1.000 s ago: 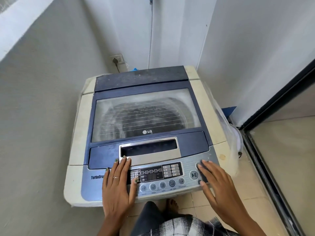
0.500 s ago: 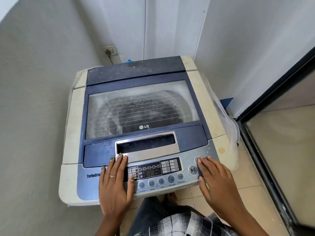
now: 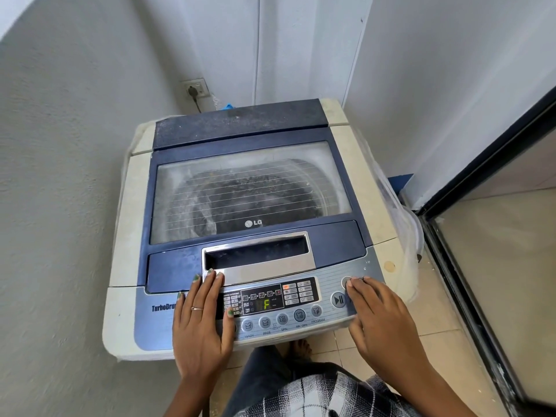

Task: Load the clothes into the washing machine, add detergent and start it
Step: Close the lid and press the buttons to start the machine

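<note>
A cream and blue top-loading washing machine [image 3: 126, 236] stands in the corner with its glass lid [image 3: 249, 194] down; dark clothes show dimly through it. The silver control panel [image 3: 331, 284] runs along the front edge, and its display [image 3: 264, 303] is lit with a green "F". My left hand [image 3: 200, 323] lies flat on the panel's left end, fingers spread up to the lid handle [image 3: 258, 254]. My right hand [image 3: 382, 323] rests on the right end, fingertips on the round button [image 3: 346, 281] above the play/pause button [image 3: 337, 300]. No detergent is in view.
White walls close in on the left and behind. A wall socket [image 3: 195, 88] with a plug sits behind the machine. Clear plastic wrap [image 3: 400, 224] hangs off the machine's right side. A dark-framed sliding glass door [image 3: 481, 266] stands at the right over beige floor tiles [image 3: 433, 311].
The panel display was dark before and now shows a green "F" with an orange indicator lit. Both hands stayed on the panel; the camera dipped down and closer.
</note>
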